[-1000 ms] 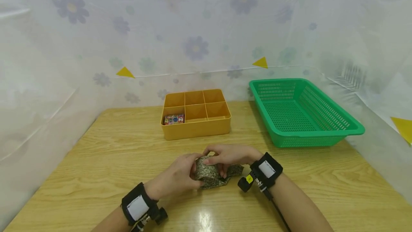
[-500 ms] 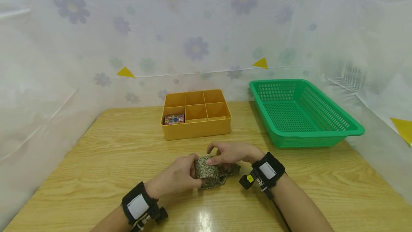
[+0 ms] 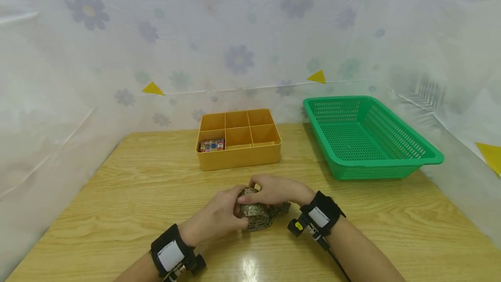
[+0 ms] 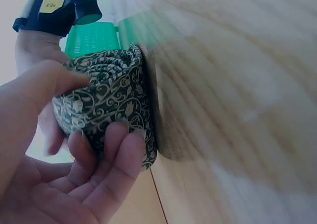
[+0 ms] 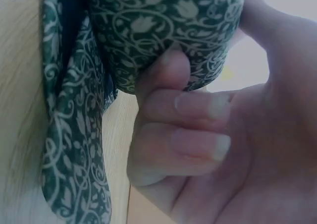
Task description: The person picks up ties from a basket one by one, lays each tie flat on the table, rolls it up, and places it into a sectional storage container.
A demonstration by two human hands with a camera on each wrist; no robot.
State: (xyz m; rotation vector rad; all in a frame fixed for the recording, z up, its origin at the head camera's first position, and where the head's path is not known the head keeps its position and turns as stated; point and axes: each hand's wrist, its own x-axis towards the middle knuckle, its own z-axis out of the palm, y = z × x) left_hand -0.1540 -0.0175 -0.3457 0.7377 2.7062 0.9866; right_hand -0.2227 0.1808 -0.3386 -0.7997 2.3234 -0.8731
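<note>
A dark green necktie (image 3: pixel 256 216) with a pale vine and flower pattern is rolled into a thick coil on the wooden table. In the left wrist view, the coiled layers of the necktie (image 4: pixel 106 100) show from the side. My left hand (image 3: pixel 215 214) holds the coil from the left, thumb at its near side and fingers around the far side. From the right, my right hand (image 3: pixel 278 189) grips the coil, thumb on top and fingers curled against it. A short unrolled tail (image 5: pixel 77 149) lies on the table beneath the right hand.
Behind the hands stands a yellow divided box (image 3: pixel 238 156), with small colourful patterned items (image 3: pixel 212 145) in its front left compartment. A green perforated basket (image 3: pixel 372 163) is at the back right of the wooden table (image 3: pixel 156 177). A flowered white sheet (image 3: pixel 188 34) hangs behind.
My right hand first lifted its fingers slightly off the coil, then came back left onto it. The loose tail looks a little shorter. My left hand has stayed nearly in place.
</note>
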